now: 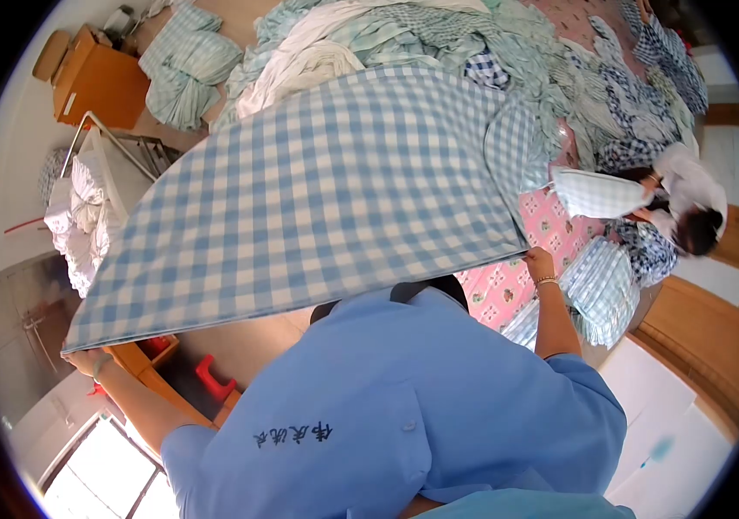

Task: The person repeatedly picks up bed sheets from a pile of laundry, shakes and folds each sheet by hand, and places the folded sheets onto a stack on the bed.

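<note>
A large blue-and-white checked sheet is stretched wide in front of me, its near edge pulled nearly straight between my hands. My left hand is closed on its corner, far out to the left. At the right end of the same edge, my right hand pinches the other corner. Beyond my hands the cloth billows up and away, with a fold running down its right side. Its far part overlaps the view of a heap of fabric; whether they touch I cannot tell.
Another person at the right handles a pale checked cloth beside a stack of folded checked cloth. A metal-framed cart with white fabric stands at left. A red stool is low left, an orange-brown cabinet upper left.
</note>
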The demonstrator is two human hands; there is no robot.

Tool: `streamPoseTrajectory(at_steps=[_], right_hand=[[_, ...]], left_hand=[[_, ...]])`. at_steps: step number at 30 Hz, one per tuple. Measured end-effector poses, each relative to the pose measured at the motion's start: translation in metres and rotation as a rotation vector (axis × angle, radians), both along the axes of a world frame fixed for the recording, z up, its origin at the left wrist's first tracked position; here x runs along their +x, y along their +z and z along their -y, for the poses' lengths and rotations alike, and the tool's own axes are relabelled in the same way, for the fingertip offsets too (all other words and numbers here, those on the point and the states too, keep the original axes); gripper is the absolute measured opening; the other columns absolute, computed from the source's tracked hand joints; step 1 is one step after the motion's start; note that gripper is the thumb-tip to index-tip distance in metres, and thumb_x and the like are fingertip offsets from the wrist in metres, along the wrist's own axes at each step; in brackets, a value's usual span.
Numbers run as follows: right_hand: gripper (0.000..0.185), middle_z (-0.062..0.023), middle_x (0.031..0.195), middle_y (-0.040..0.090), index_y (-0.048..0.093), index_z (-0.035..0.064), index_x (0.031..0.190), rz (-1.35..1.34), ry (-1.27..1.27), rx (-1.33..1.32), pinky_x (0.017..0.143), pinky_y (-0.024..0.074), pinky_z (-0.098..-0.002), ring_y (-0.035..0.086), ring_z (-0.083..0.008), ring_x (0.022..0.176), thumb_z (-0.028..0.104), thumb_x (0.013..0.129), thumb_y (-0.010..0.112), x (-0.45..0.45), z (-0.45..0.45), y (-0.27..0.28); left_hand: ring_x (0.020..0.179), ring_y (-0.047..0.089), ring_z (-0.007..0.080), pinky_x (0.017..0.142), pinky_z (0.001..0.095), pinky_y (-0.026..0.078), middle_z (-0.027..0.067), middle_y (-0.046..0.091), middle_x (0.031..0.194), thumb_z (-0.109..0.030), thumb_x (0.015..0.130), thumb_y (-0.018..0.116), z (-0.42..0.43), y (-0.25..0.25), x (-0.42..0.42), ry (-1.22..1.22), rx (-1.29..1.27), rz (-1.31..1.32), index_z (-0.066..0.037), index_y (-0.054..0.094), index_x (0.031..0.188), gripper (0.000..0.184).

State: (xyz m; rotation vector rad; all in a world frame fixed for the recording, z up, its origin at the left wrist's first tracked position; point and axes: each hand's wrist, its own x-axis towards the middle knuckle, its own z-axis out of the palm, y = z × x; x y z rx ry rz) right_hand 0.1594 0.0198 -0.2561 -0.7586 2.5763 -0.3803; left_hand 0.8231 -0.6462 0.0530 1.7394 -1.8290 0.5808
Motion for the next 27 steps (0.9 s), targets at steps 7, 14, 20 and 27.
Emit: streamPoseTrajectory(at_steps=[7, 14, 20, 27], right_hand=[[0.021, -0.0181, 0.081, 0.060, 0.059, 0.0008, 0.085, 0.285, 0.188, 0.071, 0.068, 0.0445, -0.0346, 0.059, -0.0274, 0.077, 0.018, 0.076, 0.053, -0.144, 0.155, -0.097], [0.031, -0.0165, 0.101, 0.056, 0.043, 0.0065, 0.109, 0.215, 0.365, 0.091, 0.078, 0.0427, -0.0402, 0.052, -0.0363, 0.094, 0.012, 0.080, 0.051, -0.253, 0.403, -0.225], [0.024, -0.0168, 0.097, 0.058, 0.050, 0.0092, 0.104, 0.134, 0.357, 0.167, 0.076, 0.0429, -0.0415, 0.054, -0.0354, 0.089, 0.015, 0.080, 0.050, -0.268, 0.501, -0.323], [0.014, -0.0082, 0.093, 0.057, 0.058, 0.0147, 0.085, -0.111, 0.645, 0.311, 0.072, 0.0408, -0.0472, 0.052, -0.0247, 0.094, 0.021, 0.079, 0.047, -0.252, 0.463, -0.268]], left_hand=[[0.094, 0.053, 0.0248, 0.079, 0.0339, 0.047, 0.0125, 0.053, 0.102, -0.015, 0.074, 0.060, 0.038, -0.049, 0.011, 0.126, 0.252, -0.428, 0.001, 0.048, 0.098, 0.032], [0.091, 0.056, 0.0253, 0.079, 0.0346, 0.048, 0.0141, 0.054, 0.103, 0.003, 0.072, 0.058, 0.041, -0.095, -0.069, 0.304, 0.453, -0.284, 0.005, 0.041, 0.105, 0.037], [0.096, 0.051, 0.0216, 0.077, 0.0324, 0.047, 0.0149, 0.048, 0.112, -0.010, 0.084, 0.047, 0.069, -0.142, -0.034, 0.389, 0.261, -1.017, 0.005, 0.045, 0.106, 0.026], [0.072, 0.048, 0.0147, 0.061, 0.0307, 0.042, 0.0023, 0.050, 0.078, -0.027, 0.084, 0.046, -0.019, -0.261, -0.158, 0.416, 0.566, -1.202, -0.010, 0.050, 0.091, 0.019]])
